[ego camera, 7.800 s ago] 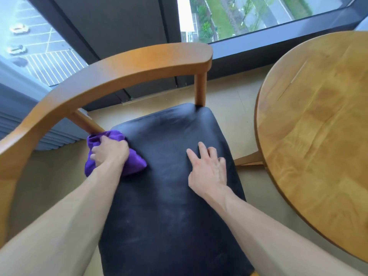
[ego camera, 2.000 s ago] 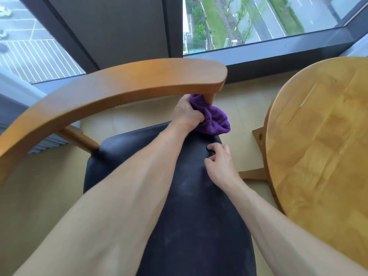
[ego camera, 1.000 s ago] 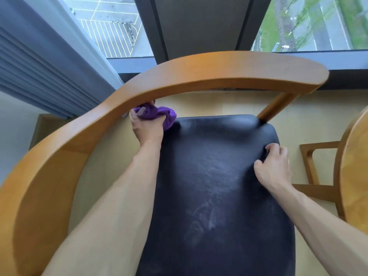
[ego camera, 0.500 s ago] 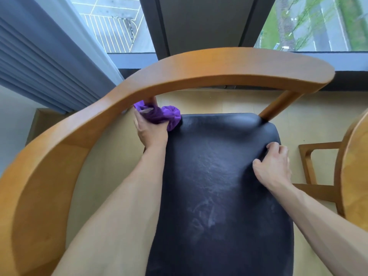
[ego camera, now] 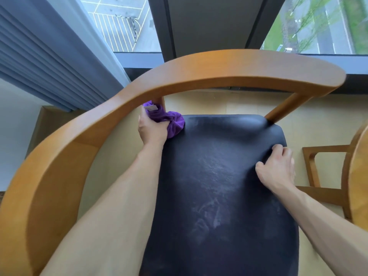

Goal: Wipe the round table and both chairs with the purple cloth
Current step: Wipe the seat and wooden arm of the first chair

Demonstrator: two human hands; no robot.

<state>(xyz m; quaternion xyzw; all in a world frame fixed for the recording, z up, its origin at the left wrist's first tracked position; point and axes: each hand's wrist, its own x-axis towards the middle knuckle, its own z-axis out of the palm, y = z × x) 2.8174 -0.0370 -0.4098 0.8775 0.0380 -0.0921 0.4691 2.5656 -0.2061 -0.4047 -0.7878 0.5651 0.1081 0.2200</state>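
Observation:
A wooden chair with a curved backrest rail (ego camera: 219, 70) and a black padded seat (ego camera: 219, 186) fills the view. My left hand (ego camera: 151, 130) is shut on the bunched purple cloth (ego camera: 169, 120), pressed around the left rear post where it meets the seat corner. My right hand (ego camera: 276, 170) grips the right edge of the seat, fingers curled over the rim. Faint smear marks show on the seat. The round wooden table (ego camera: 360, 176) shows only as a sliver at the right edge.
A large window (ego camera: 119, 22) and dark frame stand behind the chair. Grey-blue curtains (ego camera: 39, 56) hang at the left. Part of the table's wooden base (ego camera: 318, 168) sits on the beige floor at right.
Since two seconds ago my left hand carried the cloth from the right rear post to the left rear post. Over the last second the cloth slid slightly down the post; my right hand stayed put.

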